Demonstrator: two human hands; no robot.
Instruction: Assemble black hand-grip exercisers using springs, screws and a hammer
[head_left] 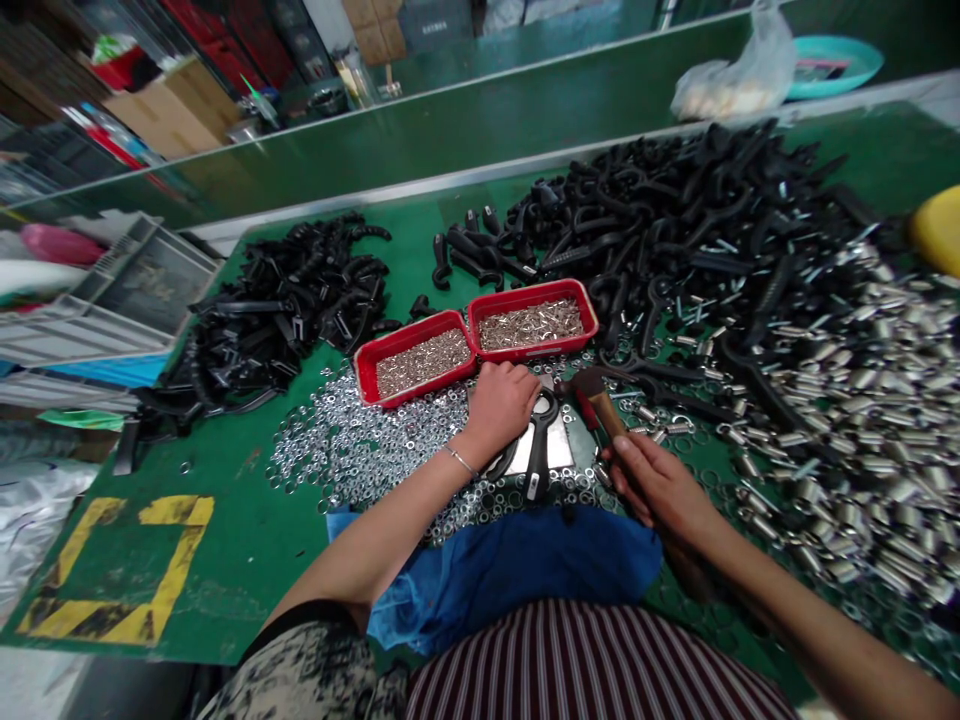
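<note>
My right hand (pixel 660 485) is wrapped round the wooden handle of a hammer (pixel 616 418), its dark head close to a metal plate (pixel 559 447). A black plastic handle with a ringed end (pixel 538 455) lies on this plate. My left hand (pixel 506 402) is closed at the plate's left side, its fingers curled beside the ring. What those fingers hold is hidden; part of another black piece (pixel 501 463) shows beneath the hand. Just beyond are two red trays (pixel 366 386) of small metal parts.
Loose metal rings (pixel 352 440) cover the bench around the plate. Black plastic parts are heaped at the left (pixel 292 300) and at the back right (pixel 660 200). Metal springs or sleeves (pixel 862 420) spread over the right side. Blue cloth (pixel 517 565) lies along the front edge.
</note>
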